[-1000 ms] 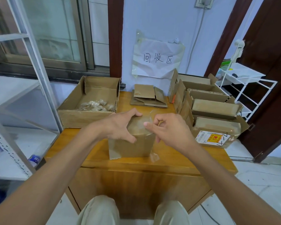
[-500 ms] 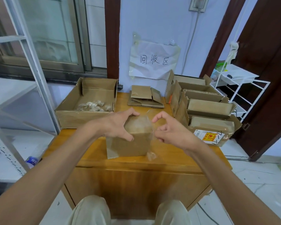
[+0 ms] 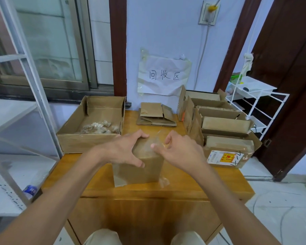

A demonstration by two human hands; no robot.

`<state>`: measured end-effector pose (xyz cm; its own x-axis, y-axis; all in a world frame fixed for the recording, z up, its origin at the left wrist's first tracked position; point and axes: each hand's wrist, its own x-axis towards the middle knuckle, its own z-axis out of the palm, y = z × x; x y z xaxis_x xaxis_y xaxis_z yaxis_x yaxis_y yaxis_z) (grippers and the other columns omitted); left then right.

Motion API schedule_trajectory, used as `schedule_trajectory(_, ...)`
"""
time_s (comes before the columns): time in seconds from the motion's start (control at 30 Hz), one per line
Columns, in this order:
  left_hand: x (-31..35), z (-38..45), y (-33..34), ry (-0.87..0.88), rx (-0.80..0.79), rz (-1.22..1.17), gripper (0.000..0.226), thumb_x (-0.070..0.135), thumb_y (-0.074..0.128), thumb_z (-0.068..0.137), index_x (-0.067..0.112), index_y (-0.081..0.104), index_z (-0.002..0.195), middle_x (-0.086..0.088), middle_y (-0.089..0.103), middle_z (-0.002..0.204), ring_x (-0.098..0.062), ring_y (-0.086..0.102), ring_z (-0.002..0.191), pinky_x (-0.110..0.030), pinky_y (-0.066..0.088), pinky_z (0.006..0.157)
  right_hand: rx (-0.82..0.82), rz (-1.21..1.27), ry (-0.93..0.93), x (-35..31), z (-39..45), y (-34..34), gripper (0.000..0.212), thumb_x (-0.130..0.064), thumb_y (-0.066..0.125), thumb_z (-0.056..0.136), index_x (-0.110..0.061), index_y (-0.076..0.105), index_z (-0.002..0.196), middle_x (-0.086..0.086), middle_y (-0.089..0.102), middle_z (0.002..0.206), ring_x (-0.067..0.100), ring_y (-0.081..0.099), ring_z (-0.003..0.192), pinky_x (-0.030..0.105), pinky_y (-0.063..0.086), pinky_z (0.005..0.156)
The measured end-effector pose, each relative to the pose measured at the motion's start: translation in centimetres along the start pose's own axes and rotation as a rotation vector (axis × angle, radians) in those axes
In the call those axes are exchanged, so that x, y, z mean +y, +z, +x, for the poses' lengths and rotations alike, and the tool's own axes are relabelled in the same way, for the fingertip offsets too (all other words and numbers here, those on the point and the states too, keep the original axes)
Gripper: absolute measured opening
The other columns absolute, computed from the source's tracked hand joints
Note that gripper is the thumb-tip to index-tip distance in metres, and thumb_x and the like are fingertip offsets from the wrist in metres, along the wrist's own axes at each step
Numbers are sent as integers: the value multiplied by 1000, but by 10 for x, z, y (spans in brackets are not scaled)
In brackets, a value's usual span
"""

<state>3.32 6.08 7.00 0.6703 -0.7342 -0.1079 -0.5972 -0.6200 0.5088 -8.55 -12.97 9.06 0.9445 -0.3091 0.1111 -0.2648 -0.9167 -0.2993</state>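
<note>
so the small cardboard box [image 3: 140, 172] sits mid-counter [image 3: 193, 184], just toward the near edge. left hand [image 3: 124, 151] comes in from 8 o'clock, grip clamped on the box's top, fingers over the far edge and thumb down the front face. right hand [image 3: 180, 152] is at the box's 2 o'clock corner, grip pinched together on a strip of clear tape [image 3: 156, 140] that stands up off the top. open box [image 3: 88, 142] of scraps at 10 o'clock, flattened cardboard [image 3: 155, 115] at 12, row of boxes [image 3: 224, 124] at 2
</note>
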Motion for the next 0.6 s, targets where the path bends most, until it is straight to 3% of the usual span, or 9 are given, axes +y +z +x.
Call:
schedule_trajectory(0.1, 8, -3, -1, -51, 10, -58, 87, 91, 56, 75, 48, 32, 145, 15, 49, 141, -13, 47, 128, -43, 34, 115, -195, 279, 11, 5, 12, -3, 42, -56, 55, 102, -18, 64, 87, 4, 74, 71, 16, 71, 71, 34, 56, 73)
schedule_trajectory(0.2, 25, 1, 1, -124, 57, 98, 75, 87, 41, 87, 41, 35, 146, 13, 52, 130, -14, 44, 128, -42, 26, 114, -317, 605, 30, 19, 18, -1, 30, -28, 55, 107, -13, 60, 82, -1, 64, 66, 8, 59, 60, 15, 47, 59)
schedule_trajectory(0.33, 38, 2, 18, -185, 150, 200, 76, 84, 40, 88, 37, 34, 148, 12, 47, 141, -19, 36, 136, -47, 13, 121, -317, 855, 74, 35, 22, 17, 32, -32, 59, 103, -21, 55, 73, -10, 51, 68, 7, 46, 65, 23, 33, 62)
schedule_trajectory(0.47, 36, 5, 24, -204, 228, 159, 67, 87, 43, 83, 41, 41, 131, 19, 48, 120, -14, 39, 125, -46, 10, 122, -451, 1220, 64, 47, 26, 40, 31, -37, 62, 101, -24, 54, 74, -3, 47, 76, 11, 45, 71, 32, 31, 67)
schedule_trajectory(0.6, 37, 12, 20, -232, 205, 118, 61, 91, 45, 77, 45, 38, 117, 21, 50, 110, -11, 39, 119, -43, 9, 120, -449, 1357, 10, 54, 30, 54, 33, -32, 56, 105, -21, 50, 75, 0, 41, 76, 13, 41, 70, 31, 31, 64)
